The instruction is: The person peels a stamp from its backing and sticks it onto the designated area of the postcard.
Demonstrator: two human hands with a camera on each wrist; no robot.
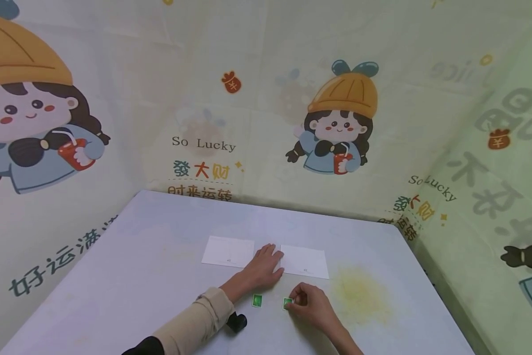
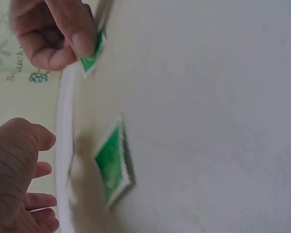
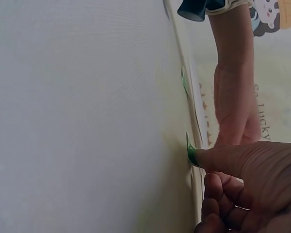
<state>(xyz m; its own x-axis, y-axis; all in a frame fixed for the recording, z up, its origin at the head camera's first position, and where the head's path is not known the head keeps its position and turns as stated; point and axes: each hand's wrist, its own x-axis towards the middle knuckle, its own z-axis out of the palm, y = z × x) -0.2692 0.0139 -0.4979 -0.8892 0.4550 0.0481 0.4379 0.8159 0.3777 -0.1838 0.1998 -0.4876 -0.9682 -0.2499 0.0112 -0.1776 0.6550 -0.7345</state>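
Two flat white paper rectangles that look like envelopes, a left one (image 1: 228,252) and a right one (image 1: 304,261), lie side by side. My left hand (image 1: 264,266) reaches between them with its fingers extended, the fingertips by the right one's left edge. Closer to me, a green postage stamp (image 1: 257,300) with a white toothed border lies on the table; it also shows in the left wrist view (image 2: 112,167). To its right, my right hand (image 1: 311,304) pinches a second green stamp (image 1: 287,302) between thumb and fingers. The thumb covers part of that stamp in the left wrist view.
The white table (image 1: 159,276) has a yellowish stain (image 1: 361,296) at the right. A black object (image 1: 237,322) is under my left forearm, partly hidden by the sleeve. Printed cloth (image 1: 257,108) hangs behind the table and along its sides.
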